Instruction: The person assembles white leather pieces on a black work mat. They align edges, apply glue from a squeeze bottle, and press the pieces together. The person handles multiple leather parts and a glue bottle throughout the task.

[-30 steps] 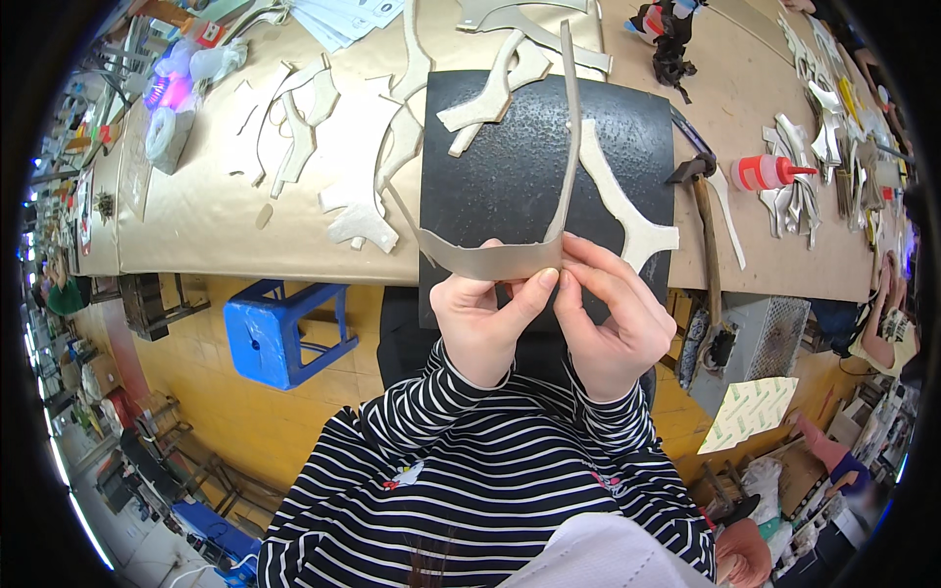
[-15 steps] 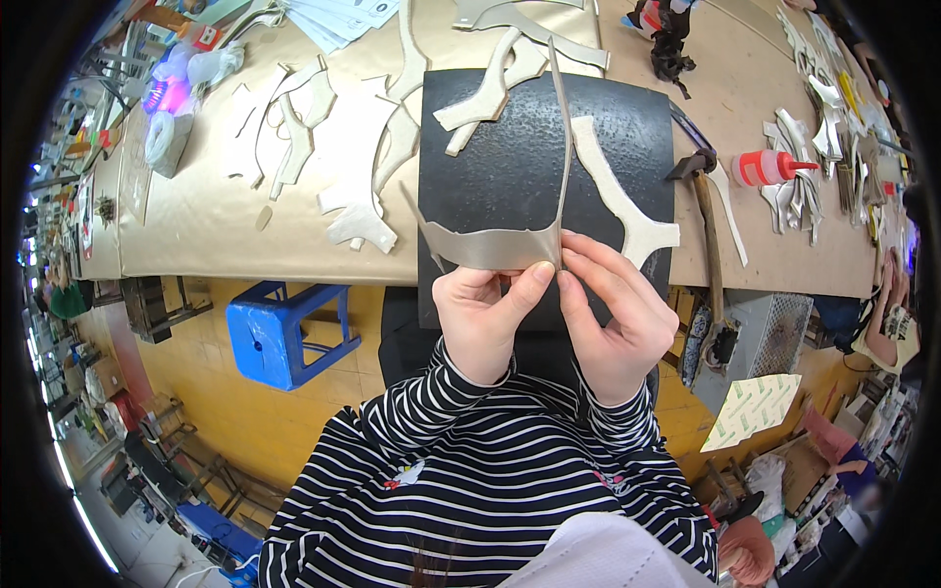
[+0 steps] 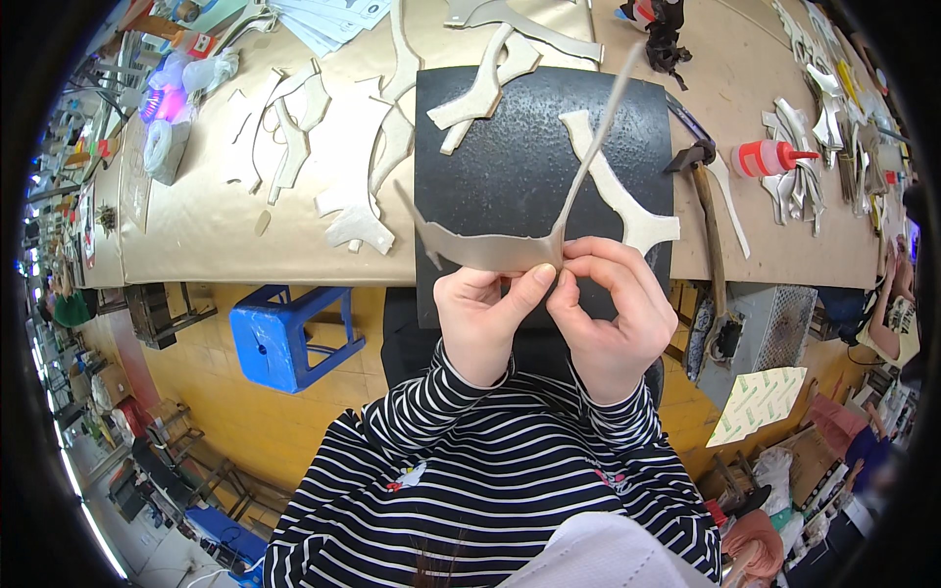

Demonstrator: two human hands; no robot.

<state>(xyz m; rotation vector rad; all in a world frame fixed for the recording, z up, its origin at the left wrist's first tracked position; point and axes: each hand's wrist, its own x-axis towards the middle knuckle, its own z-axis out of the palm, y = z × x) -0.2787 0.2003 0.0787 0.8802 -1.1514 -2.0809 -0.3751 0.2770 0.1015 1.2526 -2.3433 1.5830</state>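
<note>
Between my two hands is a thin, flexible grey-beige shoe-upper piece [image 3: 480, 249], with one long narrow arm standing up and leaning to the right. My left hand [image 3: 485, 318] pinches its lower edge between thumb and fingers. Close beside it, my right hand [image 3: 618, 318] pinches the same piece at the bend, thumb and fingertips together. Both hands are over the near edge of a black board [image 3: 539, 167] on the bench. A pale Y-shaped cut piece [image 3: 618, 191] lies on the board behind my right hand, and overlapping pale pieces [image 3: 480, 88] rest toward its far left.
A hammer [image 3: 704, 186] lies right of the board, its handle over the bench edge. Beyond it are a red-capped glue bottle [image 3: 765, 158] and stacked strips [image 3: 796, 167]. More cut pieces [image 3: 358, 216] lie left. A blue stool [image 3: 270, 338] stands below the bench.
The upright arm of the held piece has tilted to the right. My right hand's fingers have bent more at the pinch; my left hand has hardly moved.
</note>
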